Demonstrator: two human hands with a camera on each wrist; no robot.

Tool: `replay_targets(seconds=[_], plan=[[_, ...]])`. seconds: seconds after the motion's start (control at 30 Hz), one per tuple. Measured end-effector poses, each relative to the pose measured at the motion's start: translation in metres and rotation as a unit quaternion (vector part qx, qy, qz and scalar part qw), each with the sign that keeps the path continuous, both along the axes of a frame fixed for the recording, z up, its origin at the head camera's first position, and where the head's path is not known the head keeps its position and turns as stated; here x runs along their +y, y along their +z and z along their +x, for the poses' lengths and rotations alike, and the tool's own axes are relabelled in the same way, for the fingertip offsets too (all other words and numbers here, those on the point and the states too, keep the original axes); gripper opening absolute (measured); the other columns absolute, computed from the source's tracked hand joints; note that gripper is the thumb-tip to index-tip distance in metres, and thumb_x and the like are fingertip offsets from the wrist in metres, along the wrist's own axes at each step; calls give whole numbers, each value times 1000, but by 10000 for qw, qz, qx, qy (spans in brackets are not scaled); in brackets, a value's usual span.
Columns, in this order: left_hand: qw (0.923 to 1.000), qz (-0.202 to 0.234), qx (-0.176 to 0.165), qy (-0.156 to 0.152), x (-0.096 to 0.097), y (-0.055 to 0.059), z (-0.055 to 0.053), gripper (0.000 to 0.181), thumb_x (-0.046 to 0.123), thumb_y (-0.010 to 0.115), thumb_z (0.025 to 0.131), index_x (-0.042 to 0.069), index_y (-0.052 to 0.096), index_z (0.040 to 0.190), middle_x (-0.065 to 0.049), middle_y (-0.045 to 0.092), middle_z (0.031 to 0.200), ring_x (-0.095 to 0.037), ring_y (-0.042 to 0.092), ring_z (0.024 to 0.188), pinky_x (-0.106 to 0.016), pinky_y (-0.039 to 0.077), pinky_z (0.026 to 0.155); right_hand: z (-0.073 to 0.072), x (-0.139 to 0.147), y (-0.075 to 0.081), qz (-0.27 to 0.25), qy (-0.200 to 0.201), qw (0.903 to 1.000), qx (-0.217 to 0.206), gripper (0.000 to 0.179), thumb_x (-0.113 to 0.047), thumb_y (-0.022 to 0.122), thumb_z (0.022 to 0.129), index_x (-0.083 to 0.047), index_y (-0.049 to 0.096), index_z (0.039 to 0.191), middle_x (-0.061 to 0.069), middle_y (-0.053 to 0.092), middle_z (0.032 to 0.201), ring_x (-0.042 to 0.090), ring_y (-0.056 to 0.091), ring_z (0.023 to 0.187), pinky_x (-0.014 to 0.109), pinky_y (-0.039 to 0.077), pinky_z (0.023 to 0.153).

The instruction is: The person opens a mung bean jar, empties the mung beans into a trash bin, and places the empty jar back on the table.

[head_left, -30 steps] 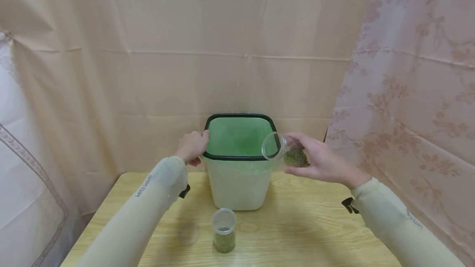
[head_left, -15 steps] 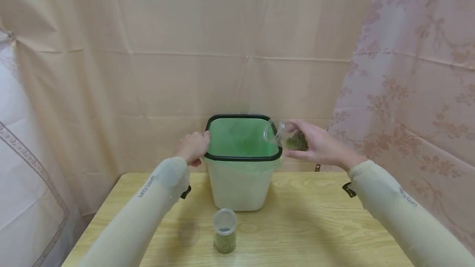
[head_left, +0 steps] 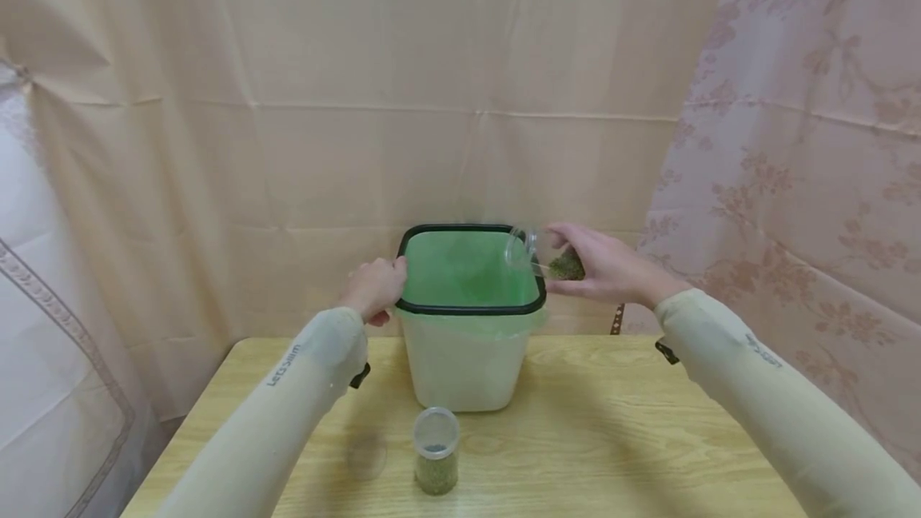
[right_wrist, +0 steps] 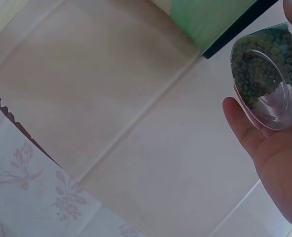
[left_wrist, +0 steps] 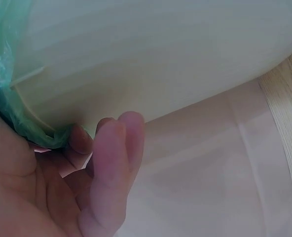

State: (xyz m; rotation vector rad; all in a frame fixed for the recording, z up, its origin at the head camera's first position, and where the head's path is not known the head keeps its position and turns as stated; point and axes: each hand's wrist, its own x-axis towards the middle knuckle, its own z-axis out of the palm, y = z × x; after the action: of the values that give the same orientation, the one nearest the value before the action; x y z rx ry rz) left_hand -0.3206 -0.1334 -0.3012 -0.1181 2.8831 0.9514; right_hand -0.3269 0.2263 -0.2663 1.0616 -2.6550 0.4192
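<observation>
A white trash bin [head_left: 464, 362] with a black rim and a green bag liner [head_left: 460, 266] stands at the table's back. My left hand [head_left: 374, 288] grips its left rim; in the left wrist view, thumb and a finger pinch the liner's edge [left_wrist: 50, 136] there. On the other side, my right hand [head_left: 608, 266] holds a clear jar [head_left: 524, 246] lying nearly on its side, mouth over the bin's right rim. Small green beans [head_left: 566, 264] are gathered toward the jar's bottom, seen through the base [right_wrist: 281, 106] in the right wrist view.
Closer to me, a second clear jar [head_left: 436, 454] with greenish contents stands upright on the wooden table [head_left: 612, 422]. Left of it lies a faint transparent disc [head_left: 366, 456]. A beige curtain [head_left: 324, 142] hangs behind, and a floral one [head_left: 791, 182] at right.
My right hand has risen and shifted slightly left, bringing the tilted jar's mouth farther back over the bin's right rim. The left hand stays on the rim.
</observation>
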Motion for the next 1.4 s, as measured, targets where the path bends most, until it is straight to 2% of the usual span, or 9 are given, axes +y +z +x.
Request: replay_targets(seconds=[0.47, 0.83, 1.0, 1.17, 1.4], plan=[[9999, -115, 46, -44, 2, 1, 0, 55, 47, 22, 110, 10, 48, 79, -7, 50, 73, -21, 58, 49, -30, 52, 45, -14, -4, 11, 622, -253, 9977, 25, 87, -31, 82, 86, 0, 34, 151, 22, 56, 135, 41, 56, 121, 60, 44, 104], [9998, -191, 66, -43, 3, 2, 2, 55, 47, 21, 109, 10, 49, 80, -7, 50, 74, -20, 58, 48, -29, 52, 45, -18, -10, 19, 898, -259, 9955, -128, 83, -25, 82, 86, 2, 35, 150, 24, 55, 136, 43, 55, 122, 62, 43, 104], [9999, -152, 42, -7, 1, 0, 2, 55, 48, 22, 109, 9, 50, 81, -8, 50, 75, -21, 58, 49, -30, 52, 45, -19, -16, 22, 1072, -297, 9935, -228, 81, -25, 82, 85, -1, 38, 149, 23, 55, 136, 41, 57, 119, 61, 45, 102], [9999, -156, 38, -2, -1, -4, 2, 56, 48, 22, 109, 8, 52, 83, -10, 53, 78, -22, 59, 49, -33, 55, 49, -20, -22, 24, 1220, -308, 9915, -328, 79, -23, 81, 86, 0, 38, 148, 24, 53, 139, 43, 55, 123, 62, 44, 104], [9998, -175, 83, 14, -1, -2, 2, 57, 48, 22, 109, 7, 54, 86, -11, 55, 81, -23, 61, 51, -31, 54, 48, -23, -25, 28, 1407, -543, 9875, -455, 81, -22, 81, 85, -3, 38, 150, 23, 48, 147, 43, 51, 128, 63, 42, 105]])
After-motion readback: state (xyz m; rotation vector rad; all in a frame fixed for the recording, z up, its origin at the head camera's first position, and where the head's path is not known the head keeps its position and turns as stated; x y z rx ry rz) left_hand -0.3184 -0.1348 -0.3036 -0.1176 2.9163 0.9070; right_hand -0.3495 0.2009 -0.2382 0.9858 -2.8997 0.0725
